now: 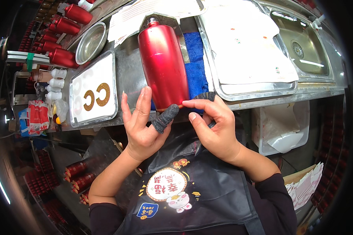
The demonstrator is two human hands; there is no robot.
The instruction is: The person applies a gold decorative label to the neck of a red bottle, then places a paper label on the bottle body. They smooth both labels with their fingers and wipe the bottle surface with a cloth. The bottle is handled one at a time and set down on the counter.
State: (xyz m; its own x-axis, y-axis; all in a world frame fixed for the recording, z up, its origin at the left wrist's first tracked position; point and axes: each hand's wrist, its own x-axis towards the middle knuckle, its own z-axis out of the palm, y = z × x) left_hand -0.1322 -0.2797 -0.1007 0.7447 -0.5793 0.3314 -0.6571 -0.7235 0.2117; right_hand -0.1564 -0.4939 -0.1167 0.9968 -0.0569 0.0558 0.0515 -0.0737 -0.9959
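Head view: where's the bottle, and how would it handle?

— The red bottle (162, 64) seems to lie on its side on the metal counter (129, 76), neck at twelve o'clock, base at six. I'd judge it stiff and slick, fragile if glass, heavier if filled. Best hold: a palm round the widest part, the other hand steadying the neck.

— And the hands?

— Left hand (139, 131), towards seven: three fingers fanned, the one in a dark finger sleeve (166, 118) at the base edge. Its thumb is mostly hidden, so I can't tell whether they meet. Right hand (219, 125), between four and five: forefinger tip at the base rim, thumb apart from it, nothing clamped.

— Any labels?

— None shows on the bottle's near face. A blue cloth (196, 74) at three looks plain. At eight, gold open rings (103, 94) lie on a white-lined tray (113, 102). White sheets (247, 43), near three, carry marks too small to read. At six, the apron (208, 192) has printed characters and a cartoon animal
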